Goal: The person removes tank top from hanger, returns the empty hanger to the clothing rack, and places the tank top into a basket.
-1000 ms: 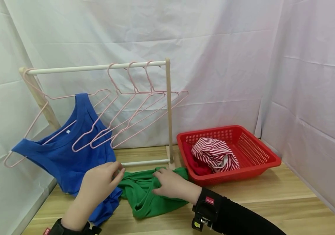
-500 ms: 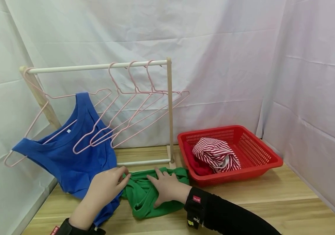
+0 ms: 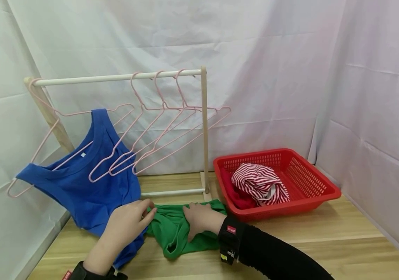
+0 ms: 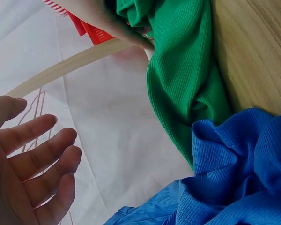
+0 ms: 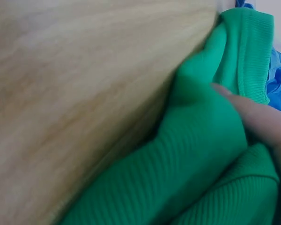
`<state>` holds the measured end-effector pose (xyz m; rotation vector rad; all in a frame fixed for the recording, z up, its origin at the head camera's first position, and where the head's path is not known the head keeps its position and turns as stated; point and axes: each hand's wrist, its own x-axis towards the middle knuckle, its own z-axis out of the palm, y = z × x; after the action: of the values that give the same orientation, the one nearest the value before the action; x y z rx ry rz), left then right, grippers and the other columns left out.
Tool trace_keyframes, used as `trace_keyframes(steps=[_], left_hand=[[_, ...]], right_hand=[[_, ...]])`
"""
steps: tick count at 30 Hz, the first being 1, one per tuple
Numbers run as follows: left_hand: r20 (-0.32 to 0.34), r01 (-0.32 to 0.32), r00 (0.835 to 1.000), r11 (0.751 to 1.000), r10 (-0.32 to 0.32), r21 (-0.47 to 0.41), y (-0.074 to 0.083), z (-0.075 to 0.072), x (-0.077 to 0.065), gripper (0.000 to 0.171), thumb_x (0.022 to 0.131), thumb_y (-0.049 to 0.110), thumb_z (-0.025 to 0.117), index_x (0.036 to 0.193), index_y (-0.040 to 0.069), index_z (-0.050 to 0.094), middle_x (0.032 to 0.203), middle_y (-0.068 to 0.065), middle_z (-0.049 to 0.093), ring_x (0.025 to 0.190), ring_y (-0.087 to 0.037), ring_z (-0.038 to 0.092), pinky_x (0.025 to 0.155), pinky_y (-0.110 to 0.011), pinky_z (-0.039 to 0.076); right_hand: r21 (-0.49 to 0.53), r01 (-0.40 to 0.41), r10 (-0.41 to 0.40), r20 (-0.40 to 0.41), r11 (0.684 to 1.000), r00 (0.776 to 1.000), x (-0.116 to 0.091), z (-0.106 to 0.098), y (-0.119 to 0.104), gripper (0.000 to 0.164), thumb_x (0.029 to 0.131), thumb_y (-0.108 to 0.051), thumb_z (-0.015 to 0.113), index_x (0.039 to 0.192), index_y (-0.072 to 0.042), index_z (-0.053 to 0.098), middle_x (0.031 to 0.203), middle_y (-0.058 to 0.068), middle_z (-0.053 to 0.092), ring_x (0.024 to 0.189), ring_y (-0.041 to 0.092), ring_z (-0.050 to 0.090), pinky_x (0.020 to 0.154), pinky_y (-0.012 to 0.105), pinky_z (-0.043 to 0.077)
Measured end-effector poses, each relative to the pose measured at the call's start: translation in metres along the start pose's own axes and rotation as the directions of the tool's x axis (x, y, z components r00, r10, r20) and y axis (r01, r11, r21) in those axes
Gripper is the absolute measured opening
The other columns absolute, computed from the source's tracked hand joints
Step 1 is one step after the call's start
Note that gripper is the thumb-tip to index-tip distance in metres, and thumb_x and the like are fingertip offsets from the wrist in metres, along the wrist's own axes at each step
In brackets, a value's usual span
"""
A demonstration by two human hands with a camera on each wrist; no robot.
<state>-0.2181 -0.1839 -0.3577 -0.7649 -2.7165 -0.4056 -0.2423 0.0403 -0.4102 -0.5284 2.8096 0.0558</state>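
Note:
A crumpled green ribbed garment [image 3: 169, 237] lies on the wooden table in front of the rack. My right hand [image 3: 202, 218] grips it from above with curled fingers; in the right wrist view the thumb [image 5: 257, 115] lies against the ribbed cloth and the other fingers are hidden. My left hand [image 3: 126, 221] hovers at the garment's left end, in front of the blue tank top [image 3: 80, 182]. The left wrist view shows its fingers [image 4: 44, 161] loosely bent with nothing between them. The tank top is on a pink hanger [image 3: 47, 134], its lower part bunched on the table.
The white-barred rack [image 3: 115, 78] with wooden posts carries several pink hangers, bare ones [image 3: 164, 107] toward the right. A red basket [image 3: 319, 193] at right holds a red-and-white striped cloth [image 3: 256, 181] and a red cloth [image 3: 241, 198]. White curtains enclose the back and sides.
My right hand first spread its fingers over the green garment, then closed them on the cloth, bunching it. My left hand shifted slightly right. The view drifted a little.

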Motion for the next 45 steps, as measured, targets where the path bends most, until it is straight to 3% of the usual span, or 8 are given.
trace_keyframes(steps=[5, 8, 13, 20, 24, 34, 43, 45], left_hand=[[-0.004, -0.003, 1.000, 1.000, 0.003, 0.000, 0.001, 0.000, 0.000, 0.007, 0.091, 0.027, 0.069, 0.091, 0.020, 0.067, 0.061, 0.016, 0.044, 0.048, -0.001, 0.038, 0.045, -0.023, 0.034], [-0.003, 0.000, 1.000, 1.000, 0.000, -0.005, 0.002, -0.002, 0.000, 0.007, 0.091, 0.027, 0.069, 0.091, 0.020, 0.067, 0.061, 0.016, 0.044, 0.048, -0.001, 0.038, 0.045, -0.023, 0.034], [0.008, 0.020, 1.000, 0.999, -0.020, -0.038, 0.003, -0.004, -0.001, 0.005, 0.092, 0.026, 0.069, 0.092, 0.021, 0.067, 0.061, 0.016, 0.044, 0.048, -0.001, 0.038, 0.046, -0.023, 0.034], [0.011, 0.035, 0.999, 0.998, -0.034, -0.060, 0.004, -0.002, -0.001, 0.007, 0.092, 0.026, 0.069, 0.091, 0.020, 0.068, 0.058, 0.015, 0.042, 0.046, -0.004, 0.036, 0.044, -0.024, 0.033], [0.007, 0.040, 0.999, 0.997, -0.040, -0.067, 0.004, -0.003, -0.002, 0.006, 0.091, 0.026, 0.069, 0.091, 0.019, 0.068, 0.060, 0.015, 0.044, 0.048, -0.003, 0.038, 0.045, -0.024, 0.035], [0.006, 0.057, 0.998, 0.996, -0.057, -0.072, 0.008, -0.006, 0.001, 0.007, 0.091, 0.026, 0.069, 0.089, 0.020, 0.069, 0.063, 0.014, 0.049, 0.052, -0.003, 0.043, 0.048, -0.025, 0.038], [0.024, 0.083, 0.996, 0.991, -0.081, -0.104, 0.020, -0.001, 0.001, 0.005, 0.092, 0.025, 0.068, 0.091, 0.021, 0.069, 0.068, 0.014, 0.052, 0.053, -0.002, 0.043, 0.050, -0.025, 0.039], [0.014, 0.076, 0.997, 0.992, -0.075, -0.105, 0.023, 0.000, 0.003, 0.006, 0.092, 0.026, 0.068, 0.092, 0.020, 0.069, 0.069, 0.014, 0.053, 0.054, -0.002, 0.044, 0.050, -0.025, 0.039]], right_hand=[[0.006, 0.030, -0.030, -0.037, 1.000, 0.999, -0.002, 0.001, 0.002, 0.040, 0.078, -0.038, 0.081, 0.112, -0.020, 0.069, 0.107, -0.002, 0.061, 0.096, 0.016, 0.059, 0.081, 0.046, 0.048], [0.000, 0.075, -0.075, -0.108, 0.997, 0.991, -0.006, 0.005, 0.007, 0.021, 0.084, -0.027, 0.075, 0.104, -0.022, 0.070, 0.097, -0.005, 0.063, 0.090, 0.013, 0.059, 0.072, 0.036, 0.049], [0.058, 0.121, -0.108, -0.185, 0.991, 0.977, -0.012, 0.004, 0.017, 0.020, 0.086, -0.022, 0.073, 0.105, -0.025, 0.071, 0.092, -0.007, 0.063, 0.084, 0.010, 0.059, 0.062, 0.029, 0.046], [0.185, 0.119, -0.068, -0.257, 0.976, 0.964, -0.019, -0.010, 0.033, 0.018, 0.087, -0.021, 0.071, 0.105, -0.023, 0.069, 0.097, -0.006, 0.063, 0.082, 0.008, 0.057, 0.061, 0.028, 0.044], [0.300, 0.118, -0.017, -0.319, 0.947, 0.948, -0.026, -0.024, 0.041, 0.017, 0.088, -0.017, 0.069, 0.104, -0.019, 0.066, 0.100, -0.003, 0.060, 0.082, 0.010, 0.053, 0.065, 0.028, 0.045], [0.545, 0.194, 0.103, -0.466, 0.816, 0.879, -0.041, -0.044, 0.053, 0.027, 0.089, -0.007, 0.067, 0.115, -0.012, 0.064, 0.110, 0.003, 0.057, 0.101, 0.019, 0.056, 0.083, 0.039, 0.048], [0.690, 0.352, 0.280, -0.627, 0.632, 0.727, -0.052, -0.047, 0.059, 0.030, 0.088, -0.004, 0.065, 0.117, -0.011, 0.064, 0.120, 0.002, 0.058, 0.115, 0.021, 0.053, 0.092, 0.044, 0.046], [0.715, 0.387, 0.311, -0.636, 0.583, 0.706, -0.056, -0.051, 0.063, 0.030, 0.090, -0.002, 0.063, 0.119, -0.010, 0.062, 0.122, 0.003, 0.057, 0.116, 0.022, 0.052, 0.093, 0.046, 0.045]])
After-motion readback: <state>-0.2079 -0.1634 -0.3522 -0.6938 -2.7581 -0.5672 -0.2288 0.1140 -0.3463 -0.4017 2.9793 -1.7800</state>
